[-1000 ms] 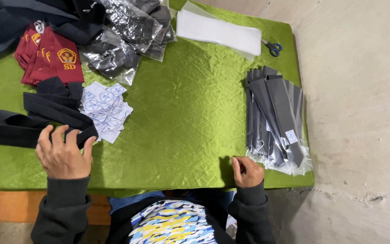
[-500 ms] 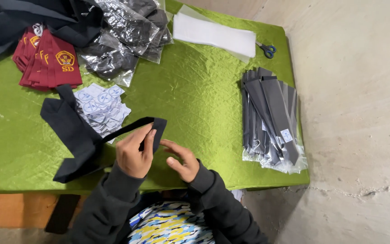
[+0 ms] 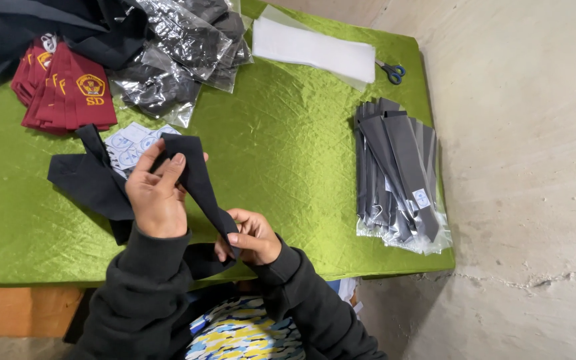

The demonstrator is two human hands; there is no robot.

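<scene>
Black tie runs diagonal, upper L to lower R, over green cloth. My L hand pinches wide top end; R hand clamps narrow end near table edge. Hands apart.

Green-clothed table: bagged ties, maroon badges, scissors.

1 pr scissors, 1 white sheet stack, 2 hands, 1 green cloth.

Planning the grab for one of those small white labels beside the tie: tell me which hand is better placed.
Left. The left hand holds the black tie right beside the white labels; the right hand pinches the tie's lower end, farther away.
</scene>
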